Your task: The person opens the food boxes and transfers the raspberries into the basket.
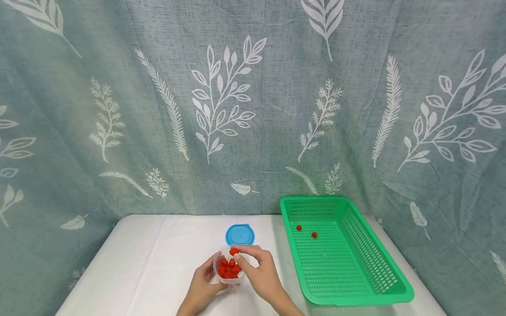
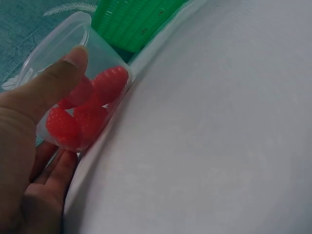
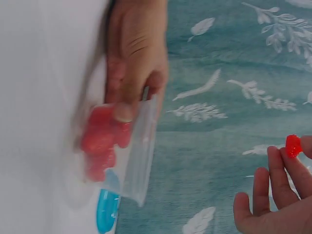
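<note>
My left hand (image 1: 203,283) grips a clear plastic tub (image 1: 216,268) from its left side, thumb against the wall in the left wrist view. Several red raspberries (image 1: 228,268) lie in the bottom of the tub, seen through its side as a loose pile (image 2: 87,114). Over the tub's far rim, my right hand (image 1: 258,270) pinches one raspberry (image 3: 293,146) between thumb and fingertips. In the right wrist view that berry is well apart from the tub, with the other fingers spread.
A blue lid (image 1: 240,235) lies on the white-covered table (image 1: 158,259) just behind the tub. To the right stands a green plastic basket (image 1: 294,263) with two raspberries (image 1: 314,235) on its slotted floor. A leaf-patterned curtain (image 1: 253,175) hangs behind the table.
</note>
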The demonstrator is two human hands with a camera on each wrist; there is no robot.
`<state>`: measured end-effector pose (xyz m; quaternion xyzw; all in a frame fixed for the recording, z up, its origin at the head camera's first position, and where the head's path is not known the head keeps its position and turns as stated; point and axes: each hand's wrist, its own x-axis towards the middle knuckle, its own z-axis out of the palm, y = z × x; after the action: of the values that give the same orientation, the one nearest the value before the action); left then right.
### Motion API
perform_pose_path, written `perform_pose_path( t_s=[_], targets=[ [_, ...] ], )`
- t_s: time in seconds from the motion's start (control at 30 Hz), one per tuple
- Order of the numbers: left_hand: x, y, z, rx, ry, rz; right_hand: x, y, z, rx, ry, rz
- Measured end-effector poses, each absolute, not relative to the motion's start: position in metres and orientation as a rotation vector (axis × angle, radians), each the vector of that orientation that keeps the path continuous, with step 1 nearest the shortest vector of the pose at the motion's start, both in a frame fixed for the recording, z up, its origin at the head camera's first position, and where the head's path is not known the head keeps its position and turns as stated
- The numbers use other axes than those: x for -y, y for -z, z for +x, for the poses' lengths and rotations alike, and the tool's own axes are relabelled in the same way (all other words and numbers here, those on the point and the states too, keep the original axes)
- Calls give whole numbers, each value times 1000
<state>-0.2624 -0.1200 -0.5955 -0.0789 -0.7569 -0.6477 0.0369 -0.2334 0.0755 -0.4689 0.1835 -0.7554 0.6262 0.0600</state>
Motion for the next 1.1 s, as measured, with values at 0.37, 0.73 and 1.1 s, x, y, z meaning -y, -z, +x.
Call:
perform_pose_path(
  t_s=[0.37, 0.73, 1.1],
  targets=[
    [118, 597, -263, 2328, 1973, -213, -108, 437, -218, 2186, -2140, 711],
    [123, 600, -263, 2304, 2013, -199, -160, 405, -231, 2019, -2087, 735],
    [124, 598, -264, 2334, 1984, -243, -231, 385, -269, 2170, -1864, 576]
  ],
)
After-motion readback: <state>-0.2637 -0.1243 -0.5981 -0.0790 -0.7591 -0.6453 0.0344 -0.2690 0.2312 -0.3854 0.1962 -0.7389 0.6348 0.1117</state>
